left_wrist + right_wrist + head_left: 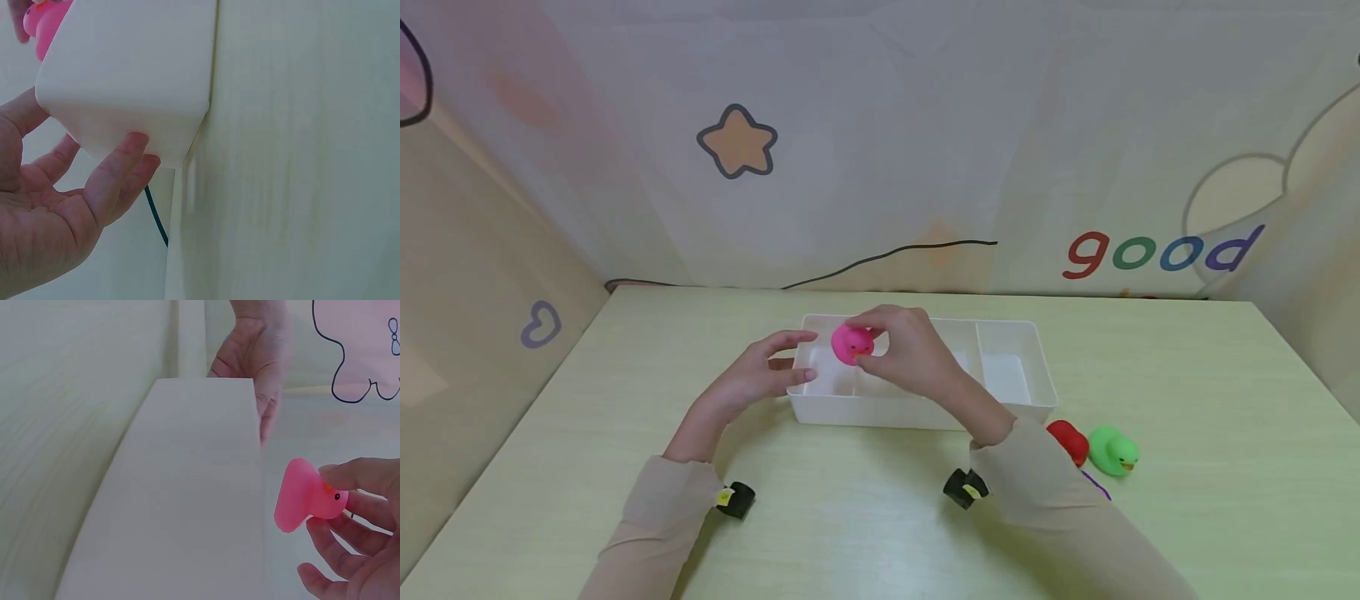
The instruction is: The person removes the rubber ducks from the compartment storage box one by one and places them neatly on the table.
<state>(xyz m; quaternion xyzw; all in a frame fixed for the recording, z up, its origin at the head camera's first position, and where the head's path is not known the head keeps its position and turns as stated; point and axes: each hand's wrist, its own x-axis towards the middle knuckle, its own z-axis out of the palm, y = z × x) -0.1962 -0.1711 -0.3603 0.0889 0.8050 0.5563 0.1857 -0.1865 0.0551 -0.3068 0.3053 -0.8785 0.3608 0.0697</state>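
Note:
A white divided box [917,413] stands on the table. My right hand [913,354] pinches a pink rubber duck [850,344] between thumb and fingers, above the box's left part. The right wrist view shows the duck [300,499] tilted, held by its head, apart from the box wall. At the left end, my left hand [756,367] grips the box: the thumb and a finger reach over the rim, while other fingers touch the outer end wall [125,119]. My right hand and forearm hide part of the box's inside.
Right of the box sit a green rubber duck [1112,451] and a rounded red toy [1069,442], partly hidden by my right sleeve. A thin purple curve [1097,486] shows beside the sleeve. A printed cloth [880,167] hangs behind the table.

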